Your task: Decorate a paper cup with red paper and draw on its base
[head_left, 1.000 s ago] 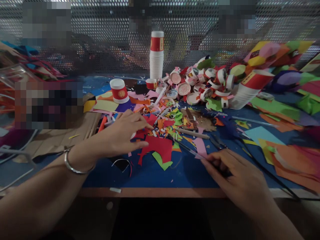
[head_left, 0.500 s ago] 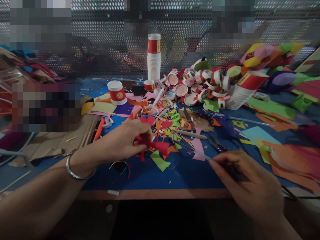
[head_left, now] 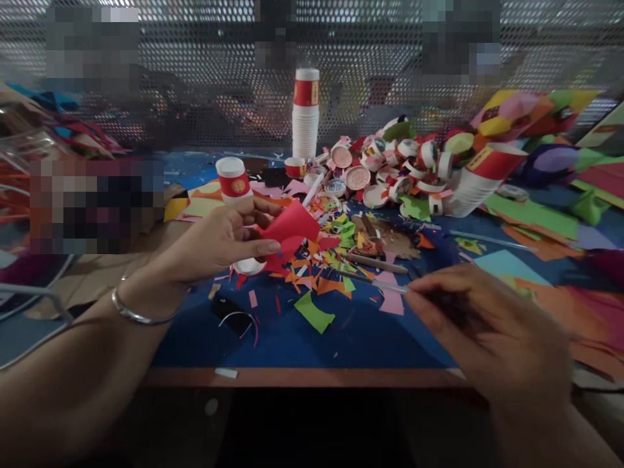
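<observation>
My left hand (head_left: 229, 237) pinches a sheet of red paper (head_left: 295, 224) between thumb and fingers, lifted over the littered table. Beneath it shows a small round white piece (head_left: 249, 265), partly hidden by the paper. My right hand (head_left: 482, 331) is closed on a slender tool (head_left: 385, 285). Its shaft looks pale near my fingers and its thin dark tip points left; the frames do not show its kind. Around the tip lie a pink paper strip (head_left: 392, 296), a wooden-looking stick (head_left: 377, 263) and many coloured scraps (head_left: 316, 270). A green paper piece (head_left: 314, 312) lies nearer to me.
A tall stack of paper cups (head_left: 305, 123) stands at the back, a shorter cup (head_left: 233, 179) left of it. A heap of cut cup bases (head_left: 358, 177) fills the back middle. A tilted cup stack (head_left: 480, 182) leans right. Orange paper (head_left: 560, 302) lies at right.
My left hand has raised the red paper up from the scraps, showing more of it and the round white piece below. My right hand still holds the slender tool, with little movement.
</observation>
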`<state>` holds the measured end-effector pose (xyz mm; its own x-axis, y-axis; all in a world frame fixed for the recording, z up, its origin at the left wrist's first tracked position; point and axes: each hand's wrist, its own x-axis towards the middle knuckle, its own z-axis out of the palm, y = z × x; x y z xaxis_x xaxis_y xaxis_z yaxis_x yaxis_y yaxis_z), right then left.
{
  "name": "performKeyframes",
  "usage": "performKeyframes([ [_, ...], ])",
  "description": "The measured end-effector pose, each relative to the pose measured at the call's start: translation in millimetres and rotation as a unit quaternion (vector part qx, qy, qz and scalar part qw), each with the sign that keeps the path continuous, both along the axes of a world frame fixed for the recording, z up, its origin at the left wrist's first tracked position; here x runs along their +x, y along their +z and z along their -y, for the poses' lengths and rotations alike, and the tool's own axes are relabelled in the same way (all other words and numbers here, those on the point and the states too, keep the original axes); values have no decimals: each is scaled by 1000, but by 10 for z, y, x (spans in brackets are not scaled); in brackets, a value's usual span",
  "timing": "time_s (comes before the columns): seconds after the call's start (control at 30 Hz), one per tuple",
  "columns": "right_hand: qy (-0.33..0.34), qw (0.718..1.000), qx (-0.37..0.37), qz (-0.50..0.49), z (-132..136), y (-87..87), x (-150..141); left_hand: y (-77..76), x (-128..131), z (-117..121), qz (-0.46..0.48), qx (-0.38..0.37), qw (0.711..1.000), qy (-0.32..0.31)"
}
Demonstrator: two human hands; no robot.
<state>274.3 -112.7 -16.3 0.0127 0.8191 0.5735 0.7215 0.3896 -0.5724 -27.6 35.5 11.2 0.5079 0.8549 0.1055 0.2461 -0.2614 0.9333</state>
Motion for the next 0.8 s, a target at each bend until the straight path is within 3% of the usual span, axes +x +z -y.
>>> performKeyframes([
  [0.1,17,1000,11,18,-43,26,-31,-2,67,67,35,-43,998,-40],
  [0.27,47,998,13,38,-162,64,-87,58,135,161,-10,-92,993,-69],
  [0.6,91,994,28,43,-247,162,-272,111,114,210,-40,-30,999,5],
  [0.8,182,982,-21,37,-263,106,-338,104,104,225,-54,13,998,-7],
])
